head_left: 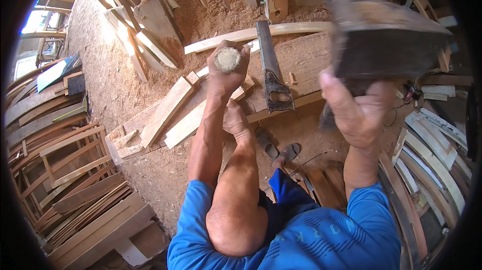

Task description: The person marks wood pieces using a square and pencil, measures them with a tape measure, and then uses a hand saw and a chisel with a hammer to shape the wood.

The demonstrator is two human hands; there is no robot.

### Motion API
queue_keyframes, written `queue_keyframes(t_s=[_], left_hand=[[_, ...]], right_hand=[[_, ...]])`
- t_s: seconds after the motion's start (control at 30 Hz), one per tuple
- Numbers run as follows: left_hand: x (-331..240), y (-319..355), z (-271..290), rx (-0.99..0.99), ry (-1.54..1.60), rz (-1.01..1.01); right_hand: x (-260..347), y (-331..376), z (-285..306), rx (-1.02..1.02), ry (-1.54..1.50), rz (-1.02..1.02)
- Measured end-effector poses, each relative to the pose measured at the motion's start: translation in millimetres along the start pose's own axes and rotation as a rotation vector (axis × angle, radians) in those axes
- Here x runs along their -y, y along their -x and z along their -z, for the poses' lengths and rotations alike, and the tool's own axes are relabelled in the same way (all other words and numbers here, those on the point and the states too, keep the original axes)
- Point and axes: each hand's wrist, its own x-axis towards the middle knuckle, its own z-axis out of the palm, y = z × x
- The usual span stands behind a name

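1. Head view: a pale, round-ended handle with a frayed top [227, 59] is seen nearly end-on at upper centre of the frame. It is held by the left hand [228, 77], with fingers closed around it; its lower end is hidden.

2. A large, block-headed tool with a dark face and brown top [391, 49] is held by the right hand [361, 109] at upper right. The fingers are closed beneath the head; the gripped part is largely covered, and the tool is blurred.

3. A dark-bladed, dark-handled handsaw [268, 51] is laid across a wide brown wooden board [309, 59], right of the left hand.

4. Straight pale wooden strips [165, 113] are noted left of centre. A bare foot [236, 119] is placed near them.

5. Brown sawdust [103, 69] is spread at upper left.
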Motion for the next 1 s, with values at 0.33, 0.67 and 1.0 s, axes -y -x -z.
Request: queue_keyframes(t_s=[0.33,0.67,1.0], left_hand=[[-4,-8,2,0.029,0.042,-0.027],[7,18,2,0.139,-0.226,-0.398],[12,9,0,-0.179,-0.089,-0.068]], right_hand=[[14,-20,-3,-0.237,0.043,0.231],[-57,-24,-64,0.762,0.75,0.058],[-56,23,-40,0.276,-0.028,-0.292]])
